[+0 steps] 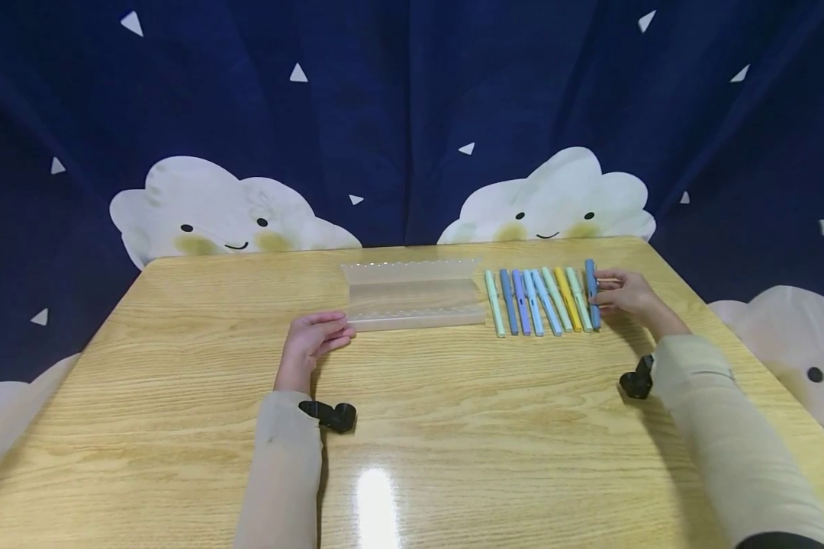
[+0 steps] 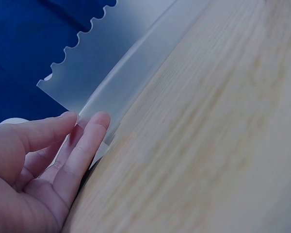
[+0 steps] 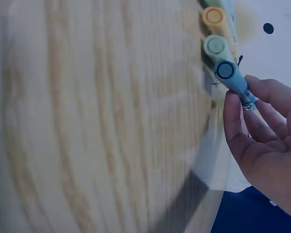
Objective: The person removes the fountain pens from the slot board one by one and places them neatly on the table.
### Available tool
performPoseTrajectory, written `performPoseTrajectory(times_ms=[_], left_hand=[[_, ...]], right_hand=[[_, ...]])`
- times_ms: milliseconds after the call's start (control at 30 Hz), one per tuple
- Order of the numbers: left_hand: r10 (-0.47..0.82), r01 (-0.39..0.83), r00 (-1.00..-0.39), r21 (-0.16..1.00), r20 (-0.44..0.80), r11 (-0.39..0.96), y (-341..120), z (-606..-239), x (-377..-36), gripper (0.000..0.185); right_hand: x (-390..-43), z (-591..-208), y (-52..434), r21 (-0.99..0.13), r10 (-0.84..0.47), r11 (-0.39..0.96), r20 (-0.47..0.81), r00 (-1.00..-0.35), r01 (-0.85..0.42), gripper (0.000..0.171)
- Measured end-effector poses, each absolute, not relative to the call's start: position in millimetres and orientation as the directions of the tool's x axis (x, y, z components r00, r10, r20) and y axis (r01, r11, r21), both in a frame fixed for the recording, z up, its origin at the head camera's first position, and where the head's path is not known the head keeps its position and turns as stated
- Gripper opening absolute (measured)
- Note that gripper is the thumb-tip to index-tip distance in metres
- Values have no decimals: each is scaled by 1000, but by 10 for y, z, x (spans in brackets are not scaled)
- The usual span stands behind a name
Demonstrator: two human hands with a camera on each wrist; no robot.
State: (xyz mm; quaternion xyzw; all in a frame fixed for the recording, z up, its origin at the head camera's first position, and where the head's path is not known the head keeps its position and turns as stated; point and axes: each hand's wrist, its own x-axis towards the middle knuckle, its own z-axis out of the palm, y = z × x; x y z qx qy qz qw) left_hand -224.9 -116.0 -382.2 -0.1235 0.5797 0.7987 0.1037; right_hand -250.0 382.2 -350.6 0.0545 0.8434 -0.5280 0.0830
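Observation:
A row of several pastel pens [image 1: 535,301] lies on the wooden table [image 1: 453,427], right of a frosted clear pen case [image 1: 412,293] that lies open. My right hand [image 1: 625,293] pinches the rightmost blue pen [image 1: 593,293] between thumb and fingers; in the right wrist view the blue pen [image 3: 233,77] shows end-on beside a green pen [image 3: 214,46] and an orange pen [image 3: 213,16]. My left hand [image 1: 316,339] rests on the table, fingertips [image 2: 99,121] touching the pen case's [image 2: 102,68] left end.
A dark blue curtain [image 1: 412,114] with white clouds hangs right behind the table's far edge. Black wrist cameras [image 1: 329,415] sit on both sleeves. Bare wood stretches across the near half of the table.

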Motion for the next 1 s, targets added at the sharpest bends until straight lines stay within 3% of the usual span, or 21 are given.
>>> performPoseTrajectory(times_ms=[500, 900, 1000], left_hand=[[32, -309, -948, 899, -315, -309, -1149, -3837, -2251, 27], [44, -321, -945, 893, -324, -316, -1147, -3836, -2273, 31], [45, -330, -942, 891, -333, -313, -1159, -3822, -2264, 32]], right_hand=[[-2517, -3552, 3833, -829, 22, 510, -255, -967, 230, 63], [-2493, -3613, 3932, -903, 30, 353, -253, -967, 247, 64], [-2465, -3598, 3930, -901, 70, 367, -222, -973, 232, 63]])
